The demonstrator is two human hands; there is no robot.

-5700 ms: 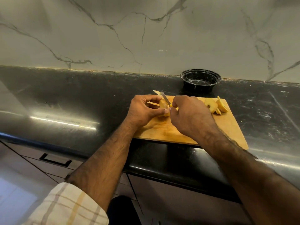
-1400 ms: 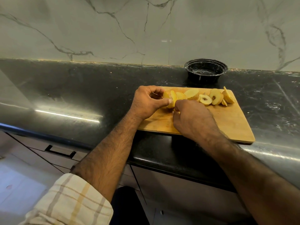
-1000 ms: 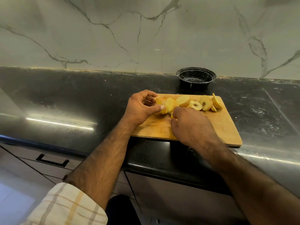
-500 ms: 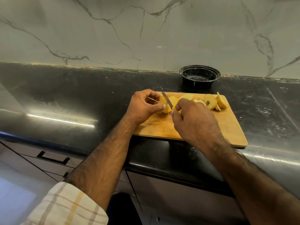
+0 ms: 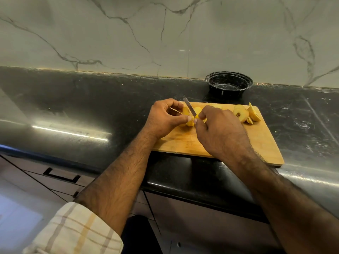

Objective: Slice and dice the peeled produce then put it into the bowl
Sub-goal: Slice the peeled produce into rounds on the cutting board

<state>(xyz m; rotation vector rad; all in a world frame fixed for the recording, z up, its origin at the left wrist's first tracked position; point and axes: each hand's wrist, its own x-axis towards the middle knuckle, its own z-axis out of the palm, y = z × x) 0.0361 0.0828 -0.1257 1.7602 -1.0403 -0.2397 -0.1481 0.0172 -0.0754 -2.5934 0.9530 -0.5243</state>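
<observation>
Slicing was under way: left hand (image 5: 164, 118) pinched the peeled fruit (image 5: 189, 116); right hand (image 5: 220, 132) gripped the knife (image 5: 189, 108). Next: a downward cut clear of fingertips.

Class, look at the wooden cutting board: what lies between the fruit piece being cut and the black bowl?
In the head view, only bare wooden cutting board and dark countertop separate the held yellow fruit piece from the black round bowl.

Since the earliest frame, more cut slices (image 5: 240, 113) have come to lie along the far edge of the cutting board (image 5: 264, 142), toward its far right corner. The knife (image 5: 189, 109), pressed low into the fruit a second ago, is now raised again, blade tilted over the piece (image 5: 189, 117) that the left hand (image 5: 165, 120) pinches, the right hand (image 5: 218, 132) gripping its handle.
</observation>
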